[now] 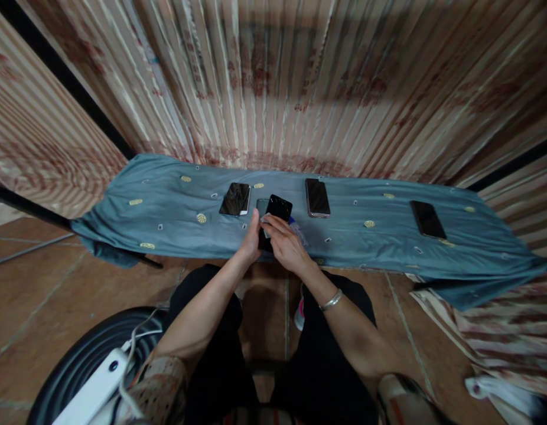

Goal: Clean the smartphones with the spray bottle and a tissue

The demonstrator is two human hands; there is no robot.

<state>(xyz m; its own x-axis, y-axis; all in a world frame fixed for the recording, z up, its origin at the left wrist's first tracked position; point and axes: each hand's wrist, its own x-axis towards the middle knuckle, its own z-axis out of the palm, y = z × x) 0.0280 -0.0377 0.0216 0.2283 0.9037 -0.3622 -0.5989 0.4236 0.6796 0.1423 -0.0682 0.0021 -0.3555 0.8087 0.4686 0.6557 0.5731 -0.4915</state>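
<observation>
Closest in, both hands are working at the near edge of the blue-grey cloth w/ yellow motifs (167, 218): left hand (252, 241) is curling round the side of a black glossy smartphone (277, 210), right hand (286, 243) is pinching a small pale bit at its lower end. Farther back, 3 more dark phones are lying flat: one just left (234, 199), one right (318, 197), one well right (427, 219).

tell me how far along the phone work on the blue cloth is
Looks done or set aside: three phones lie flat on the blue cloth, the left phone, the middle phone and the far right phone. In hand: the left hand and right hand both grip a black phone at the cloth's near edge. What is left cannot be told; no other phones show.
</observation>
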